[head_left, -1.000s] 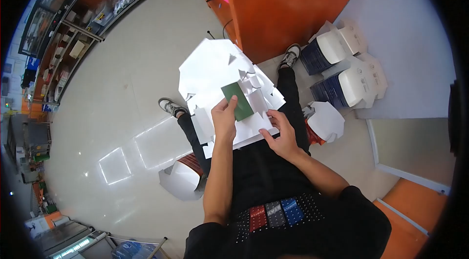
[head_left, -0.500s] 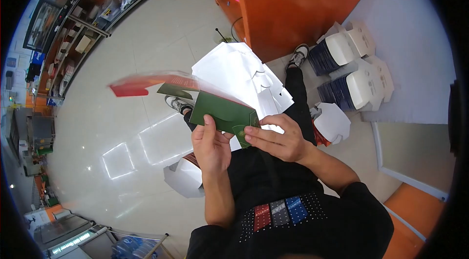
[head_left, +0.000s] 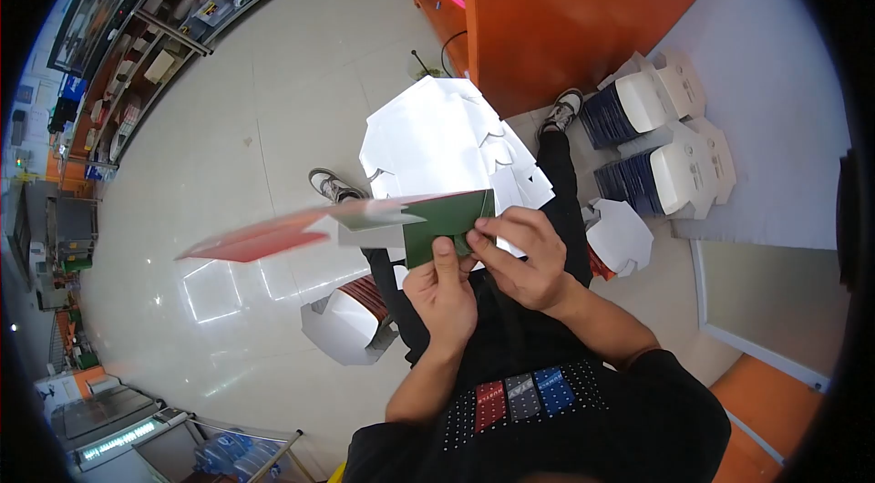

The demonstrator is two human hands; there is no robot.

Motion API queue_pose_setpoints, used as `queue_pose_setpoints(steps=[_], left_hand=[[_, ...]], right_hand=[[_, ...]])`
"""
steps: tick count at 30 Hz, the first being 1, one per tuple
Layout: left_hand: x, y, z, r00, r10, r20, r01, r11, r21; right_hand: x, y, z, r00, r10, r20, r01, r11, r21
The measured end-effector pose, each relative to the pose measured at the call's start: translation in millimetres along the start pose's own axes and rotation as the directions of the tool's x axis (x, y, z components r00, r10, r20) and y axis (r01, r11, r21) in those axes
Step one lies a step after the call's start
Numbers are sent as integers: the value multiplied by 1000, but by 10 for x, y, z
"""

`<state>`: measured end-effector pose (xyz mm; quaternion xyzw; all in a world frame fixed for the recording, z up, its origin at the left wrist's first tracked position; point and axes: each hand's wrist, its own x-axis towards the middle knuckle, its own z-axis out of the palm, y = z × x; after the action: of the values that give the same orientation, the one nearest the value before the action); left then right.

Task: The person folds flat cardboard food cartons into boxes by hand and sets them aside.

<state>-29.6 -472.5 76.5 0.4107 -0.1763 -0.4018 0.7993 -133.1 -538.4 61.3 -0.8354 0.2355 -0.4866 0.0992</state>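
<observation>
A printed die-cut card sheet (head_left: pixel 447 214), green at one end, is between both hands above my lap. Its long red part (head_left: pixel 264 237) stretches off to the left, blurred by motion. My left hand (head_left: pixel 444 292) pinches the green end from below, thumb on the face turned to me. At the right edge of the green panel, my right hand (head_left: pixel 527 253) has its fingers closed on the card's folded end. Just beyond the card, a stack of white die-cut sheets (head_left: pixel 424 137) rests between my legs.
Stacks of white and dark blue die-cut pieces (head_left: pixel 670 178) stand on the floor at right. Smaller stacks lie near my right leg (head_left: pixel 620 232) and left leg (head_left: pixel 342 328). An orange cabinet (head_left: pixel 583 9) is ahead; shelves (head_left: pixel 150 73) line the left.
Both hands and the card have shifted; my left hand moved right, closer to my right hand. The red part has swung down toward me, and the green panel lies more level.
</observation>
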Motion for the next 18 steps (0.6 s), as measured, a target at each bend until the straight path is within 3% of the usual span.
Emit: queue_pose_setpoints(steps=[3, 4, 7, 8, 10, 13, 15, 18], left_hand=[[10, -111, -138, 1000, 21, 8, -22, 984, 176], [8, -180, -285, 999, 19, 51, -35, 940, 340], [-43, -332, -167, 981, 140, 135, -189, 844, 501], [-73, -410, -123, 975, 166, 147, -211, 896, 390], [-95, -425, -147, 938, 164, 306, -313, 779, 543], [-93, -456, -204, 888, 228, 399, -443, 658, 609], [-73, -420, -276, 896, 205, 394, -418, 689, 591], [-44, -253, -425, 937, 50, 345, -223, 846, 485]], right_hand=[[77, -23, -38, 982, 157, 100, -170, 976, 138], [141, -38, -73, 978, 184, 101, -199, 965, 169], [406, -170, -222, 960, 258, 111, -279, 918, 280], [502, -205, -216, 974, 215, 65, -225, 943, 245], [574, -191, -158, 987, 111, 120, -135, 966, 218], [613, -167, -73, 984, -60, 167, 24, 978, 208], [619, -233, -66, 974, -151, 170, 119, 975, 186], [526, -231, -138, 952, -244, 186, 216, 964, 158]])
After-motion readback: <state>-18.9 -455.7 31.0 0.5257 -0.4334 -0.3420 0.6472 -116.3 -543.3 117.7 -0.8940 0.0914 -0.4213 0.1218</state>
